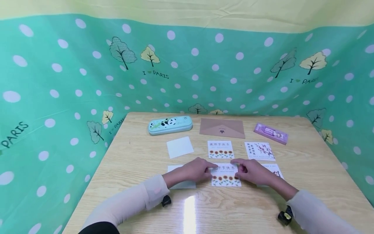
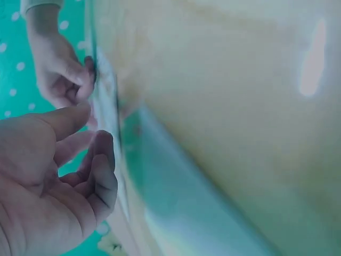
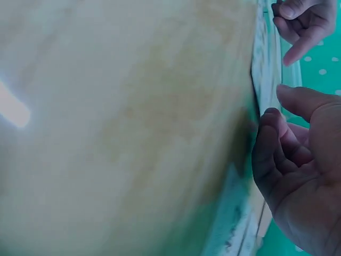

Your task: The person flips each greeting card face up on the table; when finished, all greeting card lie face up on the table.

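One white sunflower card in use (image 1: 226,173), just below and right of centre in the head view. Governing relation: it lies between the two hands, rightward in the frame from the left hand (image 1: 195,170), leftward from the right hand (image 1: 255,172). Long axis across the frame, hand to hand. Neither hand nearer; both touch its opposite short edges.

Hands, two. Left: fingers drawn in narrowly, pinching the left edge, one fingertip over the upper left corner. Right: likewise narrow, pinching the right edge. Whether the card rests flat or is slightly raised, cannot tell.

Cards, six in all, two rows of three:
- Sunflower, two: the one in the hands, and its match (image 1: 220,149) just above it.
- Plain white, two: upper (image 1: 180,147); lower (image 1: 184,185), partly under the left arm.
- Other printed, two: blossom card (image 1: 260,151); lower right card (image 1: 271,167), partly hidden by the right hand.

Upper part of the worktop (image 1: 128,159):
- Panda pencil case (image 1: 170,124), one, left.
- Brown envelope (image 1: 222,127), one, middle.
- Purple box (image 1: 270,133), one, right.

Backdrop: one green dotted curtain (image 1: 201,58).
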